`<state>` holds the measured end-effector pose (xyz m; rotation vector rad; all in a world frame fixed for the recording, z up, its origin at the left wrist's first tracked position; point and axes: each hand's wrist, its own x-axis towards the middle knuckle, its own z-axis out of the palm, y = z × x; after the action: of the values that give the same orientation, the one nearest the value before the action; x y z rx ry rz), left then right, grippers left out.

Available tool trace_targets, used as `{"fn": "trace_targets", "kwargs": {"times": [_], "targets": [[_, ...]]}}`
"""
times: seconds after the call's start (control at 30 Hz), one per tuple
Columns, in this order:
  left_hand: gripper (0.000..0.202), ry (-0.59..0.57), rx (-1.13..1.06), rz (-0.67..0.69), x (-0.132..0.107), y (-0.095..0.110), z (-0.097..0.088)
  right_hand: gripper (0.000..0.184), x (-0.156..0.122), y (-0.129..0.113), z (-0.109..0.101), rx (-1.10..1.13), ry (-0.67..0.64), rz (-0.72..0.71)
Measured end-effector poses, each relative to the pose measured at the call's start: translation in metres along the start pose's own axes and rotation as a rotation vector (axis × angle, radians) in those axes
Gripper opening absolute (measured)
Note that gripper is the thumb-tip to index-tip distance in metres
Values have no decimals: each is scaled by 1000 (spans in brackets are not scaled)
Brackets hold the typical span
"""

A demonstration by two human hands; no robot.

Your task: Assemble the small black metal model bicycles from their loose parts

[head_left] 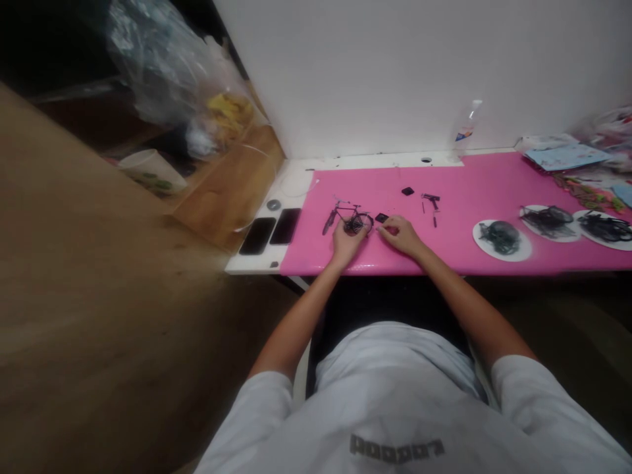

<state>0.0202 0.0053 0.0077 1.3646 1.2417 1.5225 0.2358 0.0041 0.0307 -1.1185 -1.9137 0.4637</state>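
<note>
Watching from a distance, I saw the left hand (pixel 347 245) with fingers curled round the rear of the miniature bicycle (pixel 353 224), over the pink mat (pixel 316 250). The right hand (pixel 403 237) was just beside it, near a small black square piece (pixel 381 217), its fingers drawn close together around a reddish object (pixel 393 230) too blurred to identify.

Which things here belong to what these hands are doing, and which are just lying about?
Probably in the job:
small bicycle, held by the left hand
red item, unclear, in the right hand
loose dark pieces
white plates with dark items

Probably just lying about:
two dark phone-like slabs
clear bottle
plastic bag
</note>
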Motion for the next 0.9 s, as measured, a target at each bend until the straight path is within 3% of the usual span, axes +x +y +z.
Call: {"fn": "trace_targets", "kwargs": {"times": [0.17, 0.43, 0.7, 0.9], "targets": [[49, -78, -31, 16, -1, 0, 1, 11, -3, -2, 1, 28, -59, -84], [47, -175, -4, 71, -3, 2, 3, 20, -2, -4, 0, 10, 12, -73], [40, -209, -127, -5, 0, 4, 2, 13, -2, -3, 2, 18, 33, -111], [49, -243, -191, -33, 3, 2, 0, 12, -2, -12, -2, 29, 33, -92]]}}
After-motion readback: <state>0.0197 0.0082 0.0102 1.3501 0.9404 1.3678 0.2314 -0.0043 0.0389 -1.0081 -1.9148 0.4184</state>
